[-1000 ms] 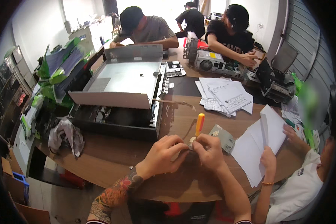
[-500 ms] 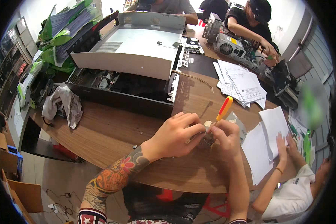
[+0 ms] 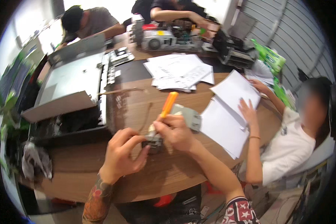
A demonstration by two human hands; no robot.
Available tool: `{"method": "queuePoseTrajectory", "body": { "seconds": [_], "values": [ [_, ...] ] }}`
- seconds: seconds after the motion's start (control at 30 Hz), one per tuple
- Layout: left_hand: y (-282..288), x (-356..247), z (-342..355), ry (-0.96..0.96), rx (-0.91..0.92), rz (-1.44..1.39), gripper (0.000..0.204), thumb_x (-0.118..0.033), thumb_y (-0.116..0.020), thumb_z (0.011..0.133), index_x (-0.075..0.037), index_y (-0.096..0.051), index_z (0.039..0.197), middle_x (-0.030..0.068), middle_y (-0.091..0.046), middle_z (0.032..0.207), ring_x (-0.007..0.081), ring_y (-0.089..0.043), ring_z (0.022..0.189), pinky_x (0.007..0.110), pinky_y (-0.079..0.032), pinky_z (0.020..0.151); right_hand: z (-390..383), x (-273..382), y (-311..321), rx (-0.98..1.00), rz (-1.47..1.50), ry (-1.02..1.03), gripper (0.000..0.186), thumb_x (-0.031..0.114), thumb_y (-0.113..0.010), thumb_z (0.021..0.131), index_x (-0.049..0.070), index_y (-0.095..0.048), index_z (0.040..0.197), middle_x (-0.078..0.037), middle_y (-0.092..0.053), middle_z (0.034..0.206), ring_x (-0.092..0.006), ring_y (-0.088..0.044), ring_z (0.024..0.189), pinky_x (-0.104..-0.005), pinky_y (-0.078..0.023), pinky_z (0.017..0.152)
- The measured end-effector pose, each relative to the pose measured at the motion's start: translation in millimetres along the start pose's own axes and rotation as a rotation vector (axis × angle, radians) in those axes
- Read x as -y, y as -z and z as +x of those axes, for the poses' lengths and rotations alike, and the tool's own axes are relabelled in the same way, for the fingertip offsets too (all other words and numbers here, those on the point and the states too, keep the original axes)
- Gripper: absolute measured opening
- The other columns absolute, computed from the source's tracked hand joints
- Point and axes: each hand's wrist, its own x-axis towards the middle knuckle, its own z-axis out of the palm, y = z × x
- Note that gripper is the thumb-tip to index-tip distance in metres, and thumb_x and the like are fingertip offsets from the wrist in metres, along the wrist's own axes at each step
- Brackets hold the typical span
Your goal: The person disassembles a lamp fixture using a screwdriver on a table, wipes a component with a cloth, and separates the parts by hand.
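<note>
My right hand (image 3: 178, 133) is closed round a screwdriver with an orange-yellow handle (image 3: 169, 103). The handle rises up and to the right from my fingers; its lower end by the part is hard to make out. Low over the table, the fingertips of my left hand (image 3: 122, 152) pinch a small grey metal part (image 3: 155, 144). Something pale (image 3: 152, 130) shows on top of it, between my hands. What the part is cannot be told from its blurred shape. Just past my right hand lies a flat grey-green piece (image 3: 191, 118), which looks like a pouch or plate.
An opened equipment chassis (image 3: 69, 76) with a raised metal lid stands at left, a crumpled grey cloth (image 3: 37, 160) near it. Loose printed sheets (image 3: 177, 72) lie beyond my hands. At right, a co-worker's hand (image 3: 246, 112) rests on white paper (image 3: 224, 128). Others work across the table.
My view has swung to the right, so the chassis sits farther left and the co-worker at right shows more fully. My hands still hold the screwdriver and the small part.
</note>
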Motion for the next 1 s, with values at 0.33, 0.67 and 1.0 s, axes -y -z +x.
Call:
{"method": "queuePoseTrajectory", "body": {
  "seconds": [0.33,0.67,1.0],
  "values": [
    [2,-11,-2,0.168,0.061,-0.06,0.02,0.005,-0.069,0.071,0.001,-0.064,0.09,0.0159,-0.057,0.089,0.0324,-0.06,0.078,0.036,-0.047,0.069,8,-12,-7,0.069,-0.053,0.238,0.024,0.016,-0.059,0.094,-0.005,-0.064,0.085,-0.019,-0.061,0.072,-0.0292,-0.06,0.063,-0.0395,-0.046,0.06],
    [11,-3,-8,0.144,0.151,-0.031,0.02,0.005,-0.068,0.072,0.001,-0.063,0.091,0.0159,-0.056,0.091,0.0314,-0.06,0.077,0.035,-0.047,0.069,4,-4,-15,0.146,-0.036,0.215,0.025,0.02,-0.059,0.095,-0.002,-0.062,0.083,-0.021,-0.063,0.077,-0.0405,-0.062,0.073,-0.0441,-0.047,0.065],
    [2,3,-6,-0.096,0.148,0.192,0.017,0.003,-0.055,0.085,0.006,-0.059,0.101,0.0169,-0.057,0.092,0.0314,-0.059,0.08,0.036,-0.047,0.071,12,-22,-33,-0.018,-0.083,0.408,0.029,0.028,-0.062,0.088,0.003,-0.065,0.075,-0.015,-0.065,0.077,-0.0375,-0.066,0.075,-0.0465,-0.052,0.068]
  ]
}}
